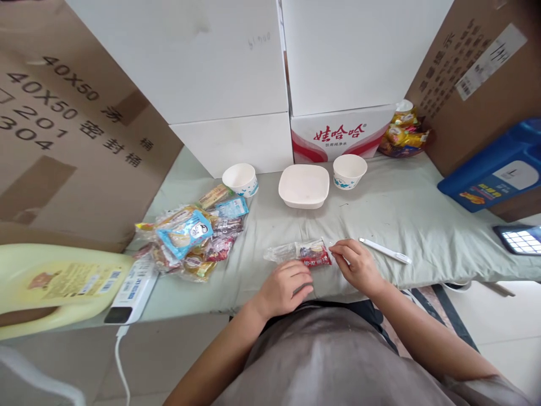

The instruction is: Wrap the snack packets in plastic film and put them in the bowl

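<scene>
The left hand (285, 287), loosely open, lies beside the red-labelled packet (313, 252); the right hand (357, 264) is at its far end, grip unclear. A hard tug could split it; an outward slip could knock the white stick (385, 251) beside that hand.

Table (422, 200) spread with wrinkled, pale green cloth (264, 239). White cartons (236, 141) stacked along back edge, forming wall-like backdrop. Left brown carton (84, 135), black-printed, at back left corner; right brown carton (456, 51) at back right corner. Beneath front edge, pale tiled floor (502, 316), dark bands (456, 322) toward right. Light soft, diffuse; shadows faint.
</scene>
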Tool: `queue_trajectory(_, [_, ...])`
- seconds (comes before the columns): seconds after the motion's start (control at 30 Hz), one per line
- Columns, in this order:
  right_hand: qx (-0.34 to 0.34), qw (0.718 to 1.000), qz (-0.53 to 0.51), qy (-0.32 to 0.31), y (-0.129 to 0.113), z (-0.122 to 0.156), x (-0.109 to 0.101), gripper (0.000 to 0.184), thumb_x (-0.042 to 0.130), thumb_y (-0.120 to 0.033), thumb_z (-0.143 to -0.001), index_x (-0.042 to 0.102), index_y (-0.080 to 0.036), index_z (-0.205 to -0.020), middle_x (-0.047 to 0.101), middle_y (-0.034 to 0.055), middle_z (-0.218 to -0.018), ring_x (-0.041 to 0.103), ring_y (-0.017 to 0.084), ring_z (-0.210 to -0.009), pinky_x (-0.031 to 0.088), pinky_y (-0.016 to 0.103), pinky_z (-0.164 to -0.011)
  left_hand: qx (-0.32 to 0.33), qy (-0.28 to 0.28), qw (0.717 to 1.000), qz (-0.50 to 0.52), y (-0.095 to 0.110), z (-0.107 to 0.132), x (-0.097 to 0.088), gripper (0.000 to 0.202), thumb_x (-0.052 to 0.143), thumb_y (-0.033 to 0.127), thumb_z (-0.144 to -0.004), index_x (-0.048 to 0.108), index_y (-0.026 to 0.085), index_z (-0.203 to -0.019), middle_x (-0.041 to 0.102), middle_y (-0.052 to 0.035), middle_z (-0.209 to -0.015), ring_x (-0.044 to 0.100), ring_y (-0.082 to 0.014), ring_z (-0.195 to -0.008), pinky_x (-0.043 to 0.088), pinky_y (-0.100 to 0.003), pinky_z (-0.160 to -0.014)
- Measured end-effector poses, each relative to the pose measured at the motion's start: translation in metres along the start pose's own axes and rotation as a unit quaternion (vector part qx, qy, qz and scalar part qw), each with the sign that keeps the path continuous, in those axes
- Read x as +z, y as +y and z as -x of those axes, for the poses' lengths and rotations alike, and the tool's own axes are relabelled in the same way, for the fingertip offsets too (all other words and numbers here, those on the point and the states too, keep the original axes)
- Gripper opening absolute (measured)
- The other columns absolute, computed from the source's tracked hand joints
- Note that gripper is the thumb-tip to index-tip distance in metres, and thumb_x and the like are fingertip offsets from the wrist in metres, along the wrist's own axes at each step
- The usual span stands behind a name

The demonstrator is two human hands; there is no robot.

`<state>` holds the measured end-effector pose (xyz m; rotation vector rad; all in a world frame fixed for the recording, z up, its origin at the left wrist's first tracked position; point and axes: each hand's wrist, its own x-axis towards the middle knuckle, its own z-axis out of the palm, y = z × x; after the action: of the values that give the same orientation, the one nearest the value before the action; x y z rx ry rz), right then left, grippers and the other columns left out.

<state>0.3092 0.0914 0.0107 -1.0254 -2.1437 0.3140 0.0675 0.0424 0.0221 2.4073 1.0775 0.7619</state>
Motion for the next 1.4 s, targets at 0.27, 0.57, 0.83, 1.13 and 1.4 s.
queue_trajectory(0.27, [-0.044,0.996,-0.012,-0.071,-0.006,0.018,-0.011,0.022,0.044,-0.018,-0.096,0.062,-0.025,-0.107,0.067,0.0063,-0.091,0.064,0.018,-0.082,0.054,0.032,-0.071,-0.172,0.056,0.963,-0.202,-0.034,-0.019,0.016,0.032,0.061,0.035,-0.087,0.063,0.024,-0.118,0.054,-0.0134,-0.136,0.036,-0.0387,-0.136,0.029,-0.061,-0.107])
queue_trajectory(0.57, [0.005,0.994,0.078,-0.074,0.000,0.016,-0.012,0.030,0.056,-0.040,-0.092,0.060,-0.020,-0.115,0.065,0.0115,-0.104,0.063,0.024,-0.094,0.053,0.039,-0.080,-0.154,0.160,0.967,-0.125,-0.028,-0.024,0.000,0.015,0.049,0.021,-0.091,0.062,0.020,-0.084,0.065,-0.0054,-0.082,0.058,-0.0209,-0.083,0.048,-0.036,-0.079])
queue_trajectory(0.83, [-0.104,0.983,0.019,-0.148,-0.022,-0.002,0.006,0.039,0.056,-0.032,-0.092,0.054,-0.018,-0.128,0.061,0.0130,-0.122,0.054,0.025,-0.114,0.047,0.042,-0.095,-0.245,0.132,0.954,-0.110,-0.031,-0.021,0.003,0.016,0.045,0.025,-0.093,0.060,0.020,-0.091,0.065,-0.0015,-0.076,0.061,-0.0168,-0.069,0.047,-0.029,-0.067])
queue_trajectory(1.13, [0.000,0.901,0.045,-0.431,-0.045,0.009,-0.009,0.041,0.048,-0.054,-0.093,0.068,-0.019,-0.102,0.070,0.0059,-0.083,0.064,0.019,-0.071,0.042,0.028,-0.062,-0.101,0.145,0.968,-0.178,-0.030,-0.024,0.002,0.011,0.052,0.016,-0.088,0.063,0.019,-0.086,0.064,-0.0067,-0.088,0.059,-0.0207,-0.087,0.048,-0.035,-0.082])
queue_trajectory(1.4, [0.026,0.942,0.151,-0.298,-0.011,-0.017,0.000,0.028,0.039,-0.024,-0.099,0.065,-0.016,-0.102,0.064,0.0106,-0.101,0.059,0.021,-0.097,0.044,0.031,-0.083,-0.148,0.000,0.980,-0.130,-0.012,-0.022,0.031,0.044,0.074,0.027,-0.074,0.060,0.022,-0.114,0.058,-0.0104,-0.116,0.053,-0.0301,-0.108,0.046,-0.049,-0.093])
